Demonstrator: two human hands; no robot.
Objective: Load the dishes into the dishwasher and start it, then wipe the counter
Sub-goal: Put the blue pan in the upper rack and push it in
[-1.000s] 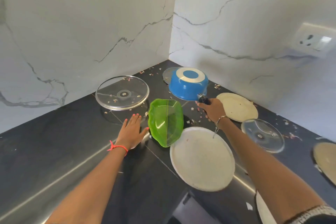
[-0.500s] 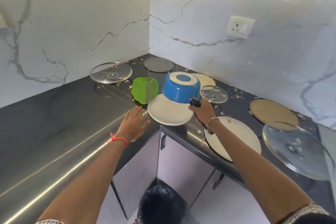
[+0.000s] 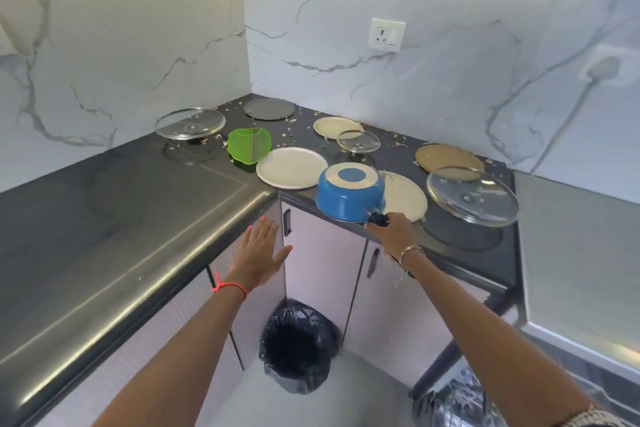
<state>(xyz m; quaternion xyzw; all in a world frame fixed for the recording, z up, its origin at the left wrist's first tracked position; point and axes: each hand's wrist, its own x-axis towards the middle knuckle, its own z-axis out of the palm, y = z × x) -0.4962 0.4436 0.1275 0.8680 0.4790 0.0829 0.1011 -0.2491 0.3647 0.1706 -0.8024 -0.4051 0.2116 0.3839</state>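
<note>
My right hand [image 3: 393, 233] grips the dark handle of a blue saucepan [image 3: 349, 194], held upside down over the front edge of the dark counter [image 3: 138, 218]. My left hand [image 3: 260, 253] hovers open in front of the counter corner, fingers straight, holding nothing. On the counter lie a white plate [image 3: 291, 167], a second white plate [image 3: 405, 198] partly behind the pan, a green leaf-shaped dish [image 3: 248, 145], a small cream plate [image 3: 332, 125], a tan plate [image 3: 448, 157], a grey disc [image 3: 269, 108] and three glass lids [image 3: 189, 123] [image 3: 358, 141] [image 3: 471, 195].
Crumbs are scattered across the back of the counter. A bin with a black liner [image 3: 298, 347] stands on the floor below the corner, beside pale cabinet doors [image 3: 322, 253]. A wall socket [image 3: 387, 35] sits on the marble backsplash. A shiny surface [image 3: 575, 253] fills the right side.
My right hand has carried the blue saucepan away from the back corner toward the counter's front edge. My left hand has drawn back off the counter. The view has pulled back.
</note>
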